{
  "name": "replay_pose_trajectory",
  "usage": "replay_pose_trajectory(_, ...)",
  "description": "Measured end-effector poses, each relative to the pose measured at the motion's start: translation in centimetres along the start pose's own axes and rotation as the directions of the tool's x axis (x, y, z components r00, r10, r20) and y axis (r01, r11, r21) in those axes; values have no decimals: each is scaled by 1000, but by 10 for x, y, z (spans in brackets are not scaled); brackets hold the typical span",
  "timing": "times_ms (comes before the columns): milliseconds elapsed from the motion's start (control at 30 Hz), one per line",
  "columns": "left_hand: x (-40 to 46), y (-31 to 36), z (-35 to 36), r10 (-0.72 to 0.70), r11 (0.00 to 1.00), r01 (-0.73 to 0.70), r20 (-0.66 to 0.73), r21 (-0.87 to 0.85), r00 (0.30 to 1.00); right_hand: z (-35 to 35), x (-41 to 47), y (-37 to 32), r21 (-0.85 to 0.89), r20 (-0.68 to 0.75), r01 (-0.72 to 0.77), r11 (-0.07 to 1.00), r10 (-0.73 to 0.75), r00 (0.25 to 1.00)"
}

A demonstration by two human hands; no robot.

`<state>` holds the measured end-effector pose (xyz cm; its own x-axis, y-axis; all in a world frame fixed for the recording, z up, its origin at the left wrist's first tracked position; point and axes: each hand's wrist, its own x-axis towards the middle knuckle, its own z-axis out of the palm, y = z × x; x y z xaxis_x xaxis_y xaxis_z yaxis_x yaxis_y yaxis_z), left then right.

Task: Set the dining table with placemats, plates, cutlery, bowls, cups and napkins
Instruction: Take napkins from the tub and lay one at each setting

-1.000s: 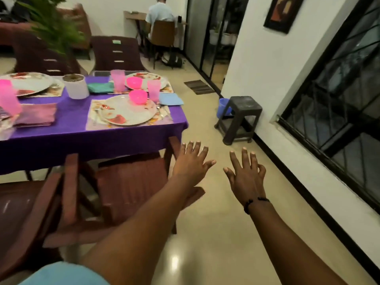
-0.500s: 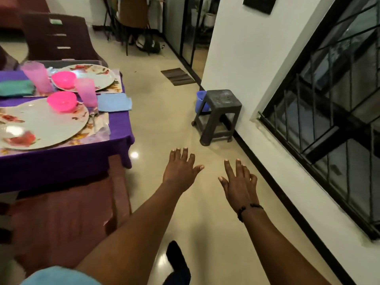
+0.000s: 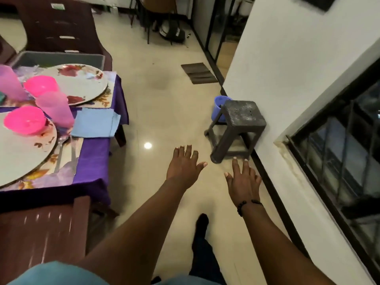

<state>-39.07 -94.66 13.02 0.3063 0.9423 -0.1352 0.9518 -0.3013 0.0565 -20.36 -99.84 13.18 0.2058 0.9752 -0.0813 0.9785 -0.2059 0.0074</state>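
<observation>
The dining table (image 3: 92,159) with a purple cloth fills the left side. On its near corner lies a floral placemat (image 3: 61,173) under a large plate (image 3: 18,153), with a pink bowl (image 3: 25,120) on the plate, a pink cup (image 3: 55,109), a spoon (image 3: 60,149) and a blue napkin (image 3: 93,125). Behind it stands a second plate (image 3: 82,83) with a pink bowl (image 3: 41,85) and another pink cup (image 3: 9,83). My left hand (image 3: 183,167) and my right hand (image 3: 243,182) stretch out over the floor to the right of the table, fingers straight, both holding nothing.
A brown chair (image 3: 43,229) is tucked in at the table's near side and another chair (image 3: 61,27) stands at the far end. A dark stool (image 3: 236,130) with a blue bucket (image 3: 221,105) behind it sits against the white wall. My foot (image 3: 201,225) is on the tiled floor.
I have walked forward along the right side of the table; the table corner and the stool are closer. Both hands stay outstretched with nothing in them.
</observation>
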Motion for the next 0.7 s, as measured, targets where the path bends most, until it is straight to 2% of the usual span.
replay_pose_trajectory(100,59,-18,5,-72,997,72,10,11,997,12,71,-10,43,16,58,997,-59,998)
replay_pose_trajectory(267,155,-50,-10,-198,980,198,43,-2,979,11,201,-25,23,62,195,981,-196,979)
replay_pose_trajectory(367,214,-71,-29,-282,959,282,-15,-4,959,-3,282,-37,-30,45,294,955,-293,955)
replay_pose_trajectory(567,323,-135,-51,-422,907,421,-45,-35,906,-18,422,-97,-50,70,437,898,-433,899)
replay_pose_trajectory(700,388,-185,-49,-465,885,464,-7,-47,885,-15,507,-143,3,93,500,866,-498,862)
